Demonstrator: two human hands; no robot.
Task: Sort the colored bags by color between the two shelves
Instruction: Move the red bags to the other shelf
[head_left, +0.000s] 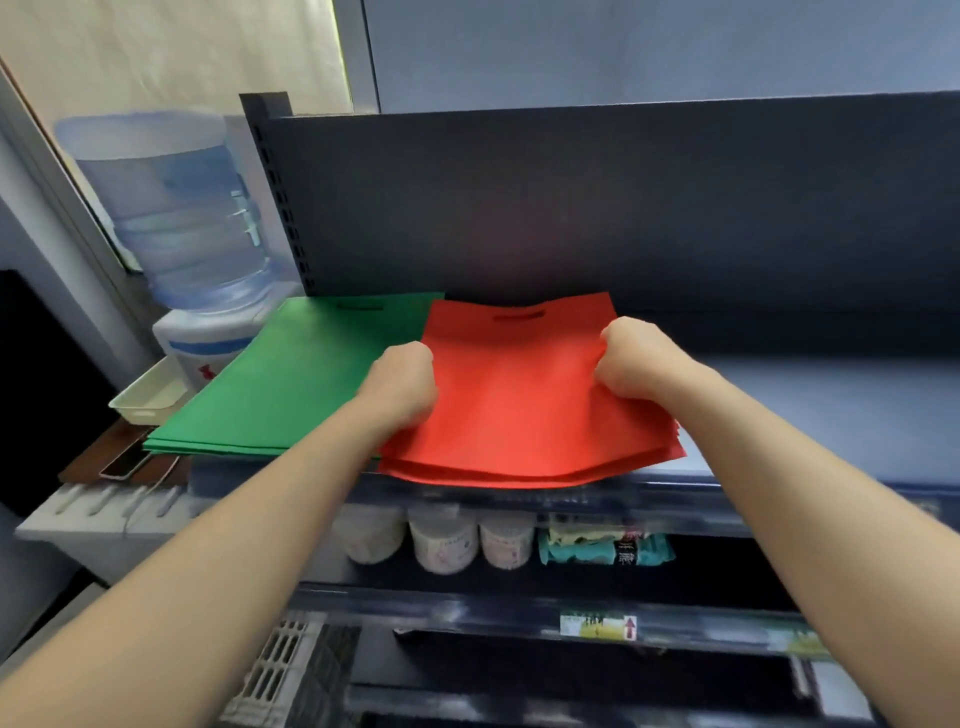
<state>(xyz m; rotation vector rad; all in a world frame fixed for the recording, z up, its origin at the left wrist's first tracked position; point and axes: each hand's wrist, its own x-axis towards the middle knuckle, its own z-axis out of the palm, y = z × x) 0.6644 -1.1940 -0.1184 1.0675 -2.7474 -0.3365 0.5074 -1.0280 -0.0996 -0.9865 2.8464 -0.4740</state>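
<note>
Head view, hands: my left hand (402, 382) and right hand (636, 364) each gripped a side edge of the red bags (519, 410), fingers curled into the fabric.
Red bags: stacked flat on the shelf (841, 410) between my hands, long axis running away from me.
Green bags (291, 379): flat, just beside on my left.
Back panel (623, 208): just behind both stacks.

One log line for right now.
left hand: grips red bags, left edge | right hand: grips red bags, right edge | red bags: stacked on shelf, beside green bags
</note>
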